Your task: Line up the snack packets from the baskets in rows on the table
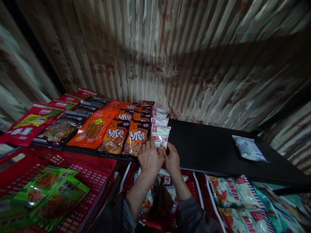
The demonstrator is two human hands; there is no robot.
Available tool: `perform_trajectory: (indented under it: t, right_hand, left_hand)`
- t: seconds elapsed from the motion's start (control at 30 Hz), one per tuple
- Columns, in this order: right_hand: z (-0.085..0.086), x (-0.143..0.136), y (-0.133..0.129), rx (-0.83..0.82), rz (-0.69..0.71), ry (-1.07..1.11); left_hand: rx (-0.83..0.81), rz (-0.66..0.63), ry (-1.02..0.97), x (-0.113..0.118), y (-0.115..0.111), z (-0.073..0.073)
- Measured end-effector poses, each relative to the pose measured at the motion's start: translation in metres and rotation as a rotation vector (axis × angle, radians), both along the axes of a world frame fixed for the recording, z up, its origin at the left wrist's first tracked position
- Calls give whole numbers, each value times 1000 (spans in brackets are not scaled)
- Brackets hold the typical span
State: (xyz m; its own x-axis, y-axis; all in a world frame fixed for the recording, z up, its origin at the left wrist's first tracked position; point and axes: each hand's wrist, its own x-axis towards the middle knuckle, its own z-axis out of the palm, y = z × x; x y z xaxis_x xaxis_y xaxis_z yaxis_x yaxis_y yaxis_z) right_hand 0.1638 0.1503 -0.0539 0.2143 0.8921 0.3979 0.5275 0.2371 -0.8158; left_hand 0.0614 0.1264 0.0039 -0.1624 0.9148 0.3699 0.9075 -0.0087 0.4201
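Note:
My left hand (pixel 151 156) and my right hand (pixel 172 159) meet at the lower end of a white snack bag (pixel 160 134) with red and blue striped edges. Both hands have their fingers closed on the bag, which is at the front of a short row of like white bags (pixel 159 121) on the black shelf (pixel 201 139). Directly left of it stand orange and black snack bags (pixel 136 136). The bag's lower end is partly hidden by my fingers.
Further left are orange bags (pixel 93 127), dark bags (pixel 63 127) and red bags (pixel 34 123). One white bag (pixel 249 149) lies on the shelf's right. Below are a red basket (pixel 102 171) with green bags (pixel 58 194) and more bags (pixel 240 194). Striped sheeting (pixel 155 58) hangs behind.

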Motion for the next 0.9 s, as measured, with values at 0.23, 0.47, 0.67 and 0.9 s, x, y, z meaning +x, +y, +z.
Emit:
perform_trajectory:
  t: [0.23,0.47,0.67,0.9]
  right_hand:
    - [5,-4,-2,-50,6,116]
    - [5,-3,-3,-39,15,129]
    - [5,-2,-2,-52,38,85]
    - [6,-2,-2,-73,44,46]
  left_hand:
    - [-53,5,-12,-7,2,4]
    - [-51,-16,24,-5,0,4]
    - [-101,-16,65,-5,1,6]
    - [-123,-7,105,-5,-1,8]
